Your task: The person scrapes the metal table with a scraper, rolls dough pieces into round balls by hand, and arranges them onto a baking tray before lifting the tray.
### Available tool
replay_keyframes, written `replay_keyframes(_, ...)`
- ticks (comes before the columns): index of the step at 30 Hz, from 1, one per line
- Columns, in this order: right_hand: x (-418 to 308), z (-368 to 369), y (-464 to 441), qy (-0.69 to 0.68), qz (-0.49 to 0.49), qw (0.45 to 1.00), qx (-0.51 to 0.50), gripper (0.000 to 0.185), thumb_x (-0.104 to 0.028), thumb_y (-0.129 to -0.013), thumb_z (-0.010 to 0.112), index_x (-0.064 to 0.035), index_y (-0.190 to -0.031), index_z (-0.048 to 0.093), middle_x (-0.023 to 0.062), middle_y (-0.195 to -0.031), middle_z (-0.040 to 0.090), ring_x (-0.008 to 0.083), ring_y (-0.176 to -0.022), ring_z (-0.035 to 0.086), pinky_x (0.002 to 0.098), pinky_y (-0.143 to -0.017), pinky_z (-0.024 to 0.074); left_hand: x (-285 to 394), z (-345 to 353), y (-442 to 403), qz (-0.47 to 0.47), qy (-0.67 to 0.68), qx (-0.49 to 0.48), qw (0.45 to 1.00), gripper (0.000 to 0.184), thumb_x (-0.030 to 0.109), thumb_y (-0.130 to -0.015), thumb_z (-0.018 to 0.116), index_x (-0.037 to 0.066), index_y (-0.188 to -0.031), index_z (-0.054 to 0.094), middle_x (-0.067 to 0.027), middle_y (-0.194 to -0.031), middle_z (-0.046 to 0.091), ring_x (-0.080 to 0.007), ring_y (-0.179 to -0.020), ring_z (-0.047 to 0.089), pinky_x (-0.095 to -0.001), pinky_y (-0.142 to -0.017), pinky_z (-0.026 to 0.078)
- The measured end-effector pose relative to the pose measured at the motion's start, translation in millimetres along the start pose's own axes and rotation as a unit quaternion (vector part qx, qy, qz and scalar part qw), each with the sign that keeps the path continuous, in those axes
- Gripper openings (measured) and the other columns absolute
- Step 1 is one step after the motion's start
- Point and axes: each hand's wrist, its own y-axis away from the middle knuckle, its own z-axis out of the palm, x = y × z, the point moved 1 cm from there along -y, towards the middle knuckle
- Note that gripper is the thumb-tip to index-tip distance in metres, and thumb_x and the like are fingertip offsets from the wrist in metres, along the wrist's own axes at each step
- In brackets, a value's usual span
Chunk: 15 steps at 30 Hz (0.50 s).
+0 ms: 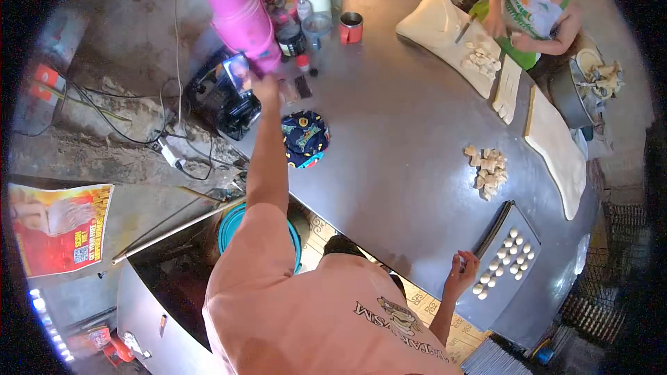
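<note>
My left hand reaches out to the far left of the metal table, at the edge of a phone with a lit screen and below a pink jug. Its fingers are too small and blurred to show whether they grip the phone. Bent and slightly apart, the fingers of my right hand hover by the table's front edge with nothing visible in them. Just right of that hand lies a dark tray with several small round dough balls in rows.
A pile of dough pieces sits behind the tray. Long dough slabs line the far edge, where another person works. A red mug, jars and a patterned cloth stand or lie left. Below is a teal bucket.
</note>
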Motion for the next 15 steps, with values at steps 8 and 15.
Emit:
replay_keyframes(8, 11, 1, 15, -0.027, 0.032, 0.999, 0.004, 0.009, -0.006, -0.079, 0.067, -0.004, -0.087, 0.063, 0.0101, -0.096, 0.058, 0.0253, -0.093, 0.055, 0.0359, -0.074, 0.0448, 98, -29, 7, 0.071, -0.508, 0.066, 0.856, 0.083, 0.038, -0.076, 0.06, 0.005, -0.144, 0.024, -0.0273, -0.101, 0.057, -0.0433, -0.088, 0.058, -0.0475, -0.077, 0.049)
replay_keyframes(15, 12, 0, 25, -0.016, 0.02, 1.0, 0.006, 0.009, -0.004, -0.082, 0.064, -0.0007, -0.09, 0.064, 0.0081, -0.099, 0.054, 0.0162, -0.085, 0.055, 0.0263, -0.07, 0.0454, 99, -41, -4, 0.119, -0.603, 0.057, 0.787, 0.072, 0.047, -0.081, 0.056, 0.018, -0.142, 0.033, -0.023, -0.102, 0.049, -0.0371, -0.091, 0.051, -0.0501, -0.078, 0.042)
